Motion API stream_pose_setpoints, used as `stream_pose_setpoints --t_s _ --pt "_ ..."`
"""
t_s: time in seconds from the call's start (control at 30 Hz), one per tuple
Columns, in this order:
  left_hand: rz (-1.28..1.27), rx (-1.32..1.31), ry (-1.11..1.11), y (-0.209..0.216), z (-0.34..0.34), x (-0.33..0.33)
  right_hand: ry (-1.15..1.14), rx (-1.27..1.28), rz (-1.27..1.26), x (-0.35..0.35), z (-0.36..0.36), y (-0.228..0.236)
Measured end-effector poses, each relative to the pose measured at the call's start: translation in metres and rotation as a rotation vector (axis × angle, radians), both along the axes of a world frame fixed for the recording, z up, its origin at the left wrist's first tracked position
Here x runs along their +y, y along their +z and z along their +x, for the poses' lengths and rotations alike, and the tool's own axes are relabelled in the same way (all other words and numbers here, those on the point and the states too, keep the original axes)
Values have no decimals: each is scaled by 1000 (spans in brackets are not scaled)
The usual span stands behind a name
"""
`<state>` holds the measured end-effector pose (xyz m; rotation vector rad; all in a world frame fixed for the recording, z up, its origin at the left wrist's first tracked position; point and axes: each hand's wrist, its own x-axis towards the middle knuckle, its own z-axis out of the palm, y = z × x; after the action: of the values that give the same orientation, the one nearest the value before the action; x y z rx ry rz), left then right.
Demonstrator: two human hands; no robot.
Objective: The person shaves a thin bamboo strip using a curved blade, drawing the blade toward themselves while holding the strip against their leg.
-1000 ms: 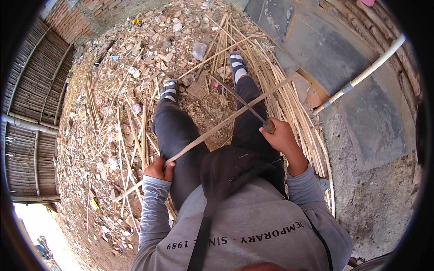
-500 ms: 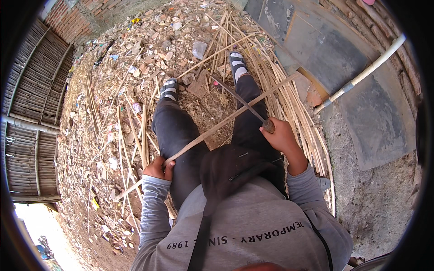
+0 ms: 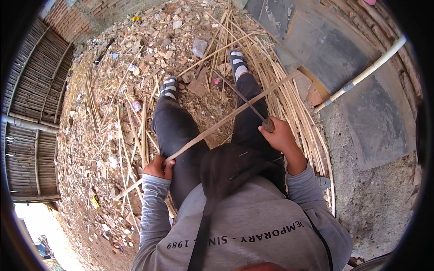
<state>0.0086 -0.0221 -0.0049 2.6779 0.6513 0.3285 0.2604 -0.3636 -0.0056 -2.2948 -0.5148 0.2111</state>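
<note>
My left hand (image 3: pixel 158 168) is closed round a long flat bamboo strip (image 3: pixel 212 129) near its lower end. The strip slants up and right across my lap, over both thighs, and a short tail sticks out below the hand. My right hand (image 3: pixel 279 137) grips the wooden handle (image 3: pixel 268 125) of a long, narrow-bladed knife. Its dark blade (image 3: pixel 239 94) points up and left and crosses the strip above my right thigh. Whether blade and strip touch there, I cannot tell.
More bamboo strips (image 3: pixel 294 108) lie in a heap beside my right leg, and others (image 3: pixel 143 131) lie left of my left leg. Stones and litter cover the ground (image 3: pixel 108 149). At right are grey boards (image 3: pixel 325 49) and a white pole (image 3: pixel 366 72); a bamboo wall (image 3: pixel 31 77) stands left.
The knife has turned a little, so its blade now looks thinner and its tip sits slightly higher. My left hand and the bamboo strip have hardly moved.
</note>
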Motion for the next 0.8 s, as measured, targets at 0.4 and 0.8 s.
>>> stream_pose_setpoints --t_s 0.4,0.8 --pt "6 -9 -20 1 1 0 -5 -13 24 0 -2 -6" --pt "30 -23 -33 4 2 0 2 -18 42 -1 -3 -16"
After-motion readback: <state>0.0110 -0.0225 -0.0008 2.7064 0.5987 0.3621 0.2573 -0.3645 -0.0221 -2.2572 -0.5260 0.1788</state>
